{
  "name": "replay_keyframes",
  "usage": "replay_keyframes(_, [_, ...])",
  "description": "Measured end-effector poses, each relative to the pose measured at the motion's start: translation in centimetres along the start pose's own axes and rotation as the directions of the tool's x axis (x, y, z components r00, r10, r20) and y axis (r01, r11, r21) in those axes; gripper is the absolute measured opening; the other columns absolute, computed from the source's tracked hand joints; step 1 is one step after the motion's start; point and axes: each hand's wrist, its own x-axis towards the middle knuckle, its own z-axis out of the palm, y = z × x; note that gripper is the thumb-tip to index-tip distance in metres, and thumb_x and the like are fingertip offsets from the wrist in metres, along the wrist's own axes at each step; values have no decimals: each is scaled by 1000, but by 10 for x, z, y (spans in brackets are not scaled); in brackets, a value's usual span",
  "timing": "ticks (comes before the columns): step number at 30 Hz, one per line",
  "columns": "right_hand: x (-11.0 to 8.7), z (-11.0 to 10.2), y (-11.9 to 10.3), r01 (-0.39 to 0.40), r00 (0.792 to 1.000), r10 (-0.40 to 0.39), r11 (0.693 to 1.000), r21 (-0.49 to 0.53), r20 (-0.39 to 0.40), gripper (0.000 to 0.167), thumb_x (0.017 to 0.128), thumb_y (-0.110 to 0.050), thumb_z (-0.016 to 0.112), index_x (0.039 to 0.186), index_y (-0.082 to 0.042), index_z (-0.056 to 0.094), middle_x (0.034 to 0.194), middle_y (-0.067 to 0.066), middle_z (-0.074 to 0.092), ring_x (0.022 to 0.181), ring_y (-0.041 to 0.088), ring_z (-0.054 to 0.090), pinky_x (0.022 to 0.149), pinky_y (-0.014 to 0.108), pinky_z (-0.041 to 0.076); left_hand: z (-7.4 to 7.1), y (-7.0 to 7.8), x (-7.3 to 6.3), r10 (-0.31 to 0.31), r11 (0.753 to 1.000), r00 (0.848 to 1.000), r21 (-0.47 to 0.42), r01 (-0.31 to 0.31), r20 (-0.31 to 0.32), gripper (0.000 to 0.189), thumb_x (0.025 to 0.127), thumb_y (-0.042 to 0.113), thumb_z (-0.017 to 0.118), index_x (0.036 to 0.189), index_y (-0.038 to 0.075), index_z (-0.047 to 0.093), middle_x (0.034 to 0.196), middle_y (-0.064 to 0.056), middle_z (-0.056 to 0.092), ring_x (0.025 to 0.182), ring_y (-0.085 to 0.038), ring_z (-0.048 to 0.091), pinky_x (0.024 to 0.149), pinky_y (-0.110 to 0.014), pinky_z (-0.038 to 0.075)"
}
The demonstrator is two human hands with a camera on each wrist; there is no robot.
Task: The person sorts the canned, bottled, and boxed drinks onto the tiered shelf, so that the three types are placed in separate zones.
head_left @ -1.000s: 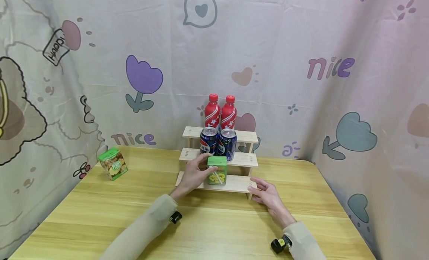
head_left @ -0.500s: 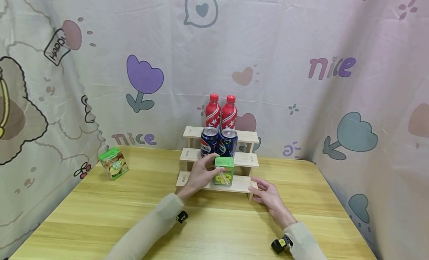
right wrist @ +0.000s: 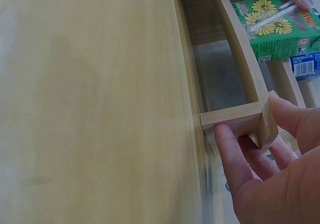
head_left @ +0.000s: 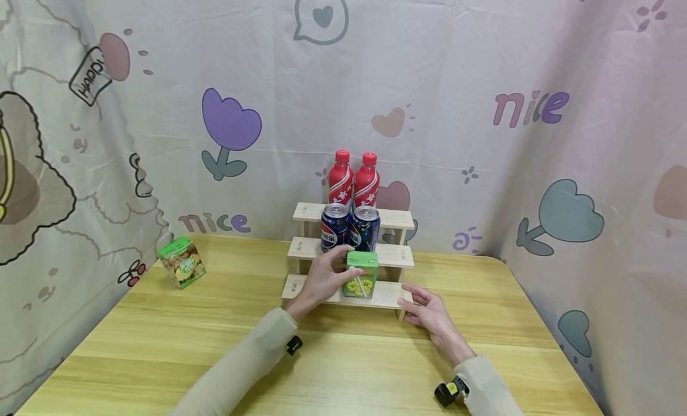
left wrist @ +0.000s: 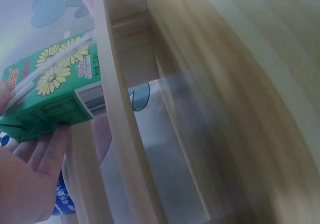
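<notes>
A green drink carton (head_left: 361,277) with yellow flowers and a straw on its front stands upright on the bottom step of a three-tier wooden rack (head_left: 387,295). My left hand (head_left: 321,277) holds it from the left, thumb across the front. In the left wrist view the fingers support the carton's (left wrist: 55,84) side, and its base meets the step. At the rack's right end, my right hand (head_left: 429,313) grips the corner of the bottom step. The right wrist view has the thumb on top of the board and a fingertip (right wrist: 224,131) against the leg.
Two dark blue cola cans (head_left: 334,225) stand on the middle step, directly behind the carton. Two red bottles (head_left: 340,182) are on the top step. Another green-topped carton (head_left: 183,264) stands at the table's left edge. A printed curtain (head_left: 451,130) encloses the table's back and sides.
My left hand has slid the flowered carton a little to the right along the bottom step. The right hand has kept its place on the rack's corner.
</notes>
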Motion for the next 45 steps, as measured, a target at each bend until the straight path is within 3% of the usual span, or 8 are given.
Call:
replay_keyframes(6, [0,0,1,1,1000,-1,1000,2,0,53,89,-9,72,139,-6,53,136,24,55,90,16,70,79,36,60,-4,-4,-2,-20,998,1000,63,19,4,64,76,27,85,133,13,58,117,-9,69,103,-23,67,92,-42,55])
replay_keyframes(12, [0,0,1,5,1000,-5,1000,-1,-3,53,89,-10,72,138,-5,53,136,24,55,91,16,70,79,35,60,-4,-7,-5,-56,995,998,83,56,-1,62,77,27,84,131,7,59,116,-9,70,102,-23,68,91,-40,55])
replay_keyframes(29, [0,0,1,1,1000,-1,1000,-3,0,53,89,-10,71,139,-6,53,137,24,54,91,16,70,80,36,59,-6,-10,-5,-44,996,999,84,43,14,63,77,26,84,131,7,59,117,-8,70,101,-21,68,92,-38,55])
replay_keyframes(35, [0,0,3,2,1000,-2,1000,-12,1,55,87,-11,74,138,-6,54,136,24,55,92,17,70,79,36,60,-9,-11,-6,-57,994,998,99,54,19,65,76,32,85,132,9,60,121,-9,69,107,-23,66,97,-44,51])
replay_keyframes(39, [0,-1,4,7,1000,-7,1000,-13,2,56,87,-12,75,138,-5,54,135,24,55,90,17,70,78,34,60,-15,-12,-8,-80,995,996,58,78,31,60,77,37,83,128,13,62,119,-5,70,104,-19,67,95,-43,53])
replay_keyframes(45, [0,0,3,4,1000,-4,1000,-6,-5,54,87,-11,74,138,-6,54,135,23,56,90,16,70,77,33,60,-27,-14,-7,-102,993,994,-56,104,27,38,82,36,79,113,15,69,102,0,73,88,-15,69,79,-30,57])
